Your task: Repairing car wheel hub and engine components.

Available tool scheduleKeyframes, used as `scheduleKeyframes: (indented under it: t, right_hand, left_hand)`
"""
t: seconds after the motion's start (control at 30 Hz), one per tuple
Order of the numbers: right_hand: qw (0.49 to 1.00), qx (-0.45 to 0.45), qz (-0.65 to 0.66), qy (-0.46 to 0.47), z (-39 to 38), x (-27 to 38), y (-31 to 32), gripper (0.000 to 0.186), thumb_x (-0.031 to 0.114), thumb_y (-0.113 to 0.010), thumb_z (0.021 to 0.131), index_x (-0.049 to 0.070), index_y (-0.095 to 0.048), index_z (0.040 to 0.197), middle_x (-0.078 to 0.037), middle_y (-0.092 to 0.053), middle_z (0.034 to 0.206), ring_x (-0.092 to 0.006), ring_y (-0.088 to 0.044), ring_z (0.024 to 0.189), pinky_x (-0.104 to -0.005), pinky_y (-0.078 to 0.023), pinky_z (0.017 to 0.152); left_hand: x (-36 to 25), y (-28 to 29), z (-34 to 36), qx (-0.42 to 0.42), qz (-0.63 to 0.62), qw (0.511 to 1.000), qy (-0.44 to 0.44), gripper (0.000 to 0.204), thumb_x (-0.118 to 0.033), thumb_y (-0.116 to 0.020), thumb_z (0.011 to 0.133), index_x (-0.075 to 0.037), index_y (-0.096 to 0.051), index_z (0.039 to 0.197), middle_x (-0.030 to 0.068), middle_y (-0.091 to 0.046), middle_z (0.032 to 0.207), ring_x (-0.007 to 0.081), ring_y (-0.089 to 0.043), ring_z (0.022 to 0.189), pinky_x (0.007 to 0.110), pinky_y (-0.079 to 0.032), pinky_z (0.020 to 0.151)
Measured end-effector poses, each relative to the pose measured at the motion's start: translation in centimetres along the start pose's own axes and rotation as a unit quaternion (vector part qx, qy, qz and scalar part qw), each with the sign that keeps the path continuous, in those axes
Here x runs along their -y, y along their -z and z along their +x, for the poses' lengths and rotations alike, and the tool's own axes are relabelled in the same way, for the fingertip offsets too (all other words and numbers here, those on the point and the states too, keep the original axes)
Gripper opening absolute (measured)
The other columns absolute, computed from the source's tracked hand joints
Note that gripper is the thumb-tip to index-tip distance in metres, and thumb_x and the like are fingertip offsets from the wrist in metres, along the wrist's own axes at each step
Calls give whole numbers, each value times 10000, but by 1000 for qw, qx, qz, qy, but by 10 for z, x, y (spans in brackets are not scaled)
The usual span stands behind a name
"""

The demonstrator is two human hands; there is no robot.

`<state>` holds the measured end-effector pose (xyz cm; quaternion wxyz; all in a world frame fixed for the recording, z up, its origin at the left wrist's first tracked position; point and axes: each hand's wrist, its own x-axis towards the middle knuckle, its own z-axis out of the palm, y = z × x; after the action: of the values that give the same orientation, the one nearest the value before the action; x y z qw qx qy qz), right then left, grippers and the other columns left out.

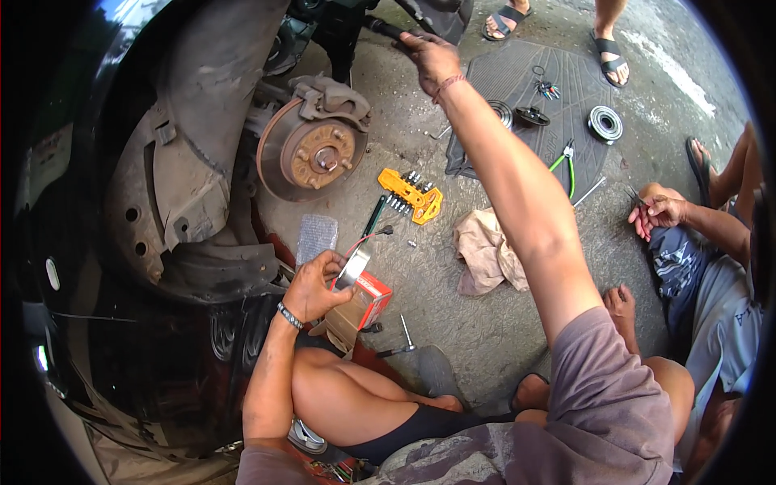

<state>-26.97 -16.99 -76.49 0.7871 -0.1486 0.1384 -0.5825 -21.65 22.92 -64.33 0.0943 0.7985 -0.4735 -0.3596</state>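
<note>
My left hand is closed around a silver ring-shaped coil, whose red wire ends in a dark plug. A red and white box lies just beyond my fingers, its brown cardboard flap near my wrist. My right arm stretches far forward. At its end my right hand is closed on a dark tube-like thing beside the car's underside; its far end merges with dark parts. To the left of that hand are a rusty brake disc and its caliper.
A yellow holder with sockets, a beige rag and a ratchet lie on the concrete. Green-handled pliers and a grooved pulley rest at a black mat. Another person's hands are at right; sandalled feet stand far off.
</note>
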Motion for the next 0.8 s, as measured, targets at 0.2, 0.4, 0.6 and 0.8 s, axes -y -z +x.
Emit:
scheduleKeyframes:
  t: [0.2,0.4,0.6,0.8]
  right_hand:
    - [998,13,-67,-5,-100,36,-46,487,-7,-686,846,-185,-467,1243,-258,-622,1107,-251,-683,935,-265,-551,853]
    - [973,-85,-213,34,-23,-19,-86,490,175,-820,707,-35,-667,1123,-158,-719,922,-200,-685,833,-307,-529,790]
    - [984,-59,-169,25,3,-46,-102,439,132,-795,717,-73,-661,1082,-171,-706,887,-221,-690,844,-314,-546,783]
    - [985,-3,159,-72,-81,-7,-37,281,-19,-613,844,-159,-495,1057,-245,-564,1135,-289,-642,910,-356,-547,924]
  left_hand:
    - [0,8,-9,8,31,998,53,393,-109,-754,695,33,-554,1002,119,-683,883,160,-658,847,295,-538,821]
    - [-3,7,0,-12,18,998,54,392,-126,-765,680,28,-589,995,121,-679,920,171,-659,853,300,-541,818]
    - [-5,17,-6,-40,-2,997,65,416,-150,-774,677,24,-585,1004,113,-680,912,179,-661,897,313,-540,827]
    - [-1,14,2,-23,-9,1000,13,412,-140,-765,672,24,-580,1002,123,-683,903,172,-660,867,305,-540,800]
